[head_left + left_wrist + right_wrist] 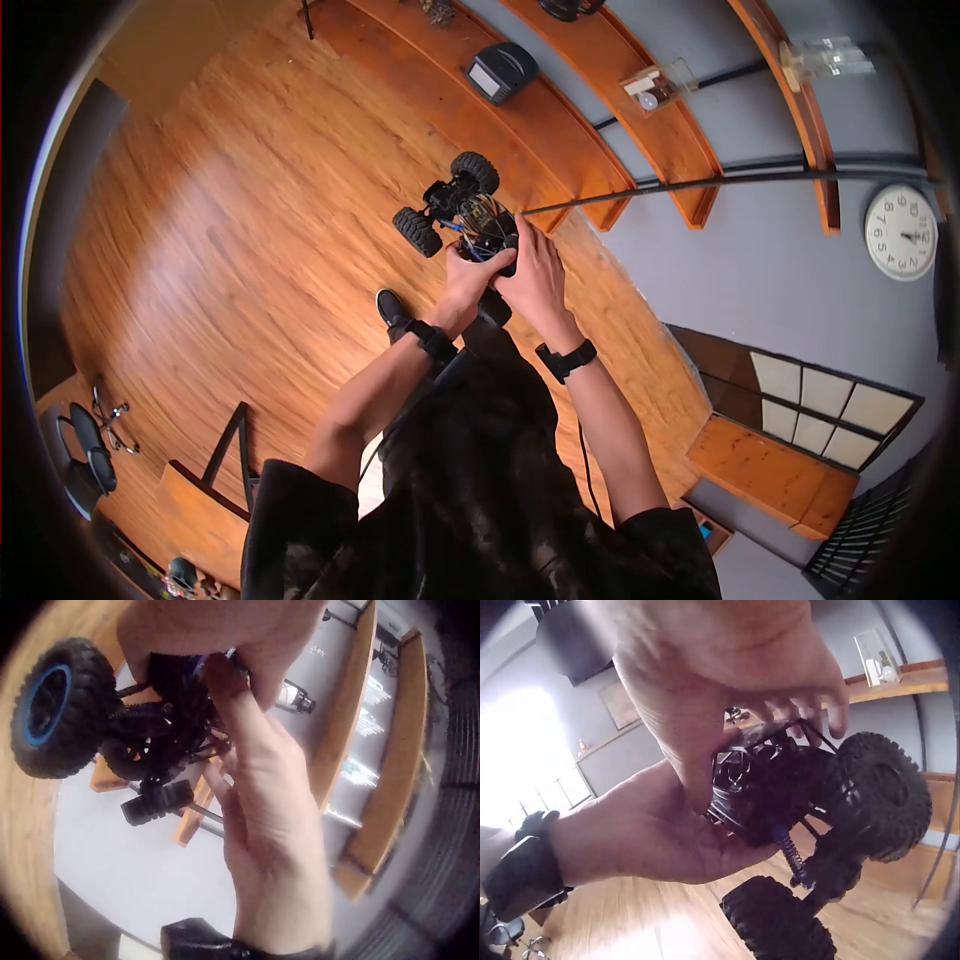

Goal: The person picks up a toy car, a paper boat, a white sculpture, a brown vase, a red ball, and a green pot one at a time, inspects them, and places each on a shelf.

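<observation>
Both hands grip a black toy vehicle (480, 222) with chunky tires, held up in front of the body. My left hand (468, 283) holds its near left side; in the right wrist view the palm of this left hand (656, 825) lies under the body. My right hand (535, 275) clasps the right side, its thumb and fingers spanning the dark frame (761, 776). Loose wires show on top in the head view. A blue-ringed wheel (56, 707) appears in the left wrist view, and a blue spring shock (793, 859) in the right wrist view.
Wooden floor (250, 200) spreads below, with a shoe (394, 306) near the vehicle. Orange wooden shelves (640, 110) hold a dark device (502, 73). A round clock (900, 232) hangs on the grey wall. An office chair (92, 447) stands at lower left.
</observation>
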Demonstrator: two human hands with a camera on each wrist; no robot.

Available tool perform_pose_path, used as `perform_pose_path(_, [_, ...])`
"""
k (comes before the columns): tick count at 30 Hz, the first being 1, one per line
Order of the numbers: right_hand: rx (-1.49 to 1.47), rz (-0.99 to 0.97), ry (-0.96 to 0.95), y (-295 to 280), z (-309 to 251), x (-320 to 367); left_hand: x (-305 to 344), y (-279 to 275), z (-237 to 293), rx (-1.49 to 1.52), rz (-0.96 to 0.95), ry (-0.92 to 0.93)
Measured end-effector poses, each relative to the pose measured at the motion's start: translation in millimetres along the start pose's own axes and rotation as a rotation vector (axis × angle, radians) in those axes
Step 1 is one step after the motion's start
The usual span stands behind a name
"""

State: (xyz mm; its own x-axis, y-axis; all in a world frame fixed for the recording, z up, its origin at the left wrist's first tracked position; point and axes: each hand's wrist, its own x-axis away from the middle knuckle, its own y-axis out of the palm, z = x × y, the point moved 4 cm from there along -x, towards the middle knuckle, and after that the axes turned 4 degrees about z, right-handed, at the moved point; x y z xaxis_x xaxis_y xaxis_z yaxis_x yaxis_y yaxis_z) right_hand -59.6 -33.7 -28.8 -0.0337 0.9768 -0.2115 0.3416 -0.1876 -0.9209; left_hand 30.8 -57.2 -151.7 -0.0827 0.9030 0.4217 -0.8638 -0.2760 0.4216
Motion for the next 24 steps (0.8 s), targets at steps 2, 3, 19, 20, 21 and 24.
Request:
perform_pose_path(2, [0.016, -0.02, 0.0, 7.4, -0.9, -13.5, 9.4, 6.0, 28.4, -0.026, -0.052, -0.034])
perform_pose_path(3, [0.027, -0.01, 0.025, 6.6, -2.4, -16.1, 17.7, 6.5, 38.7, -0.04, -0.087, -0.045])
perform_pose_path(19, [0.156, -0.19, 0.141, 50.7, 131.2, -154.5, -122.3, 118.1, -42.4, 0.272, -0.091, -0.132])
perform_pose_path(20, [0.144, -0.206, 0.166, 51.5, 142.0, -158.7, -122.3, 122.7, -44.1, 0.293, -0.108, -0.203])
perform_pose_path(21, [0.115, -0.219, 0.193, 58.7, 166.6, -162.6, -131.3, 127.8, -43.4, 0.314, -0.118, -0.25])
perform_pose_path(24, [0.167, -0.262, 0.261, 78.0, 209.4, -189.1, -163.2, 145.9, -64.8, 0.313, -0.076, -0.399])
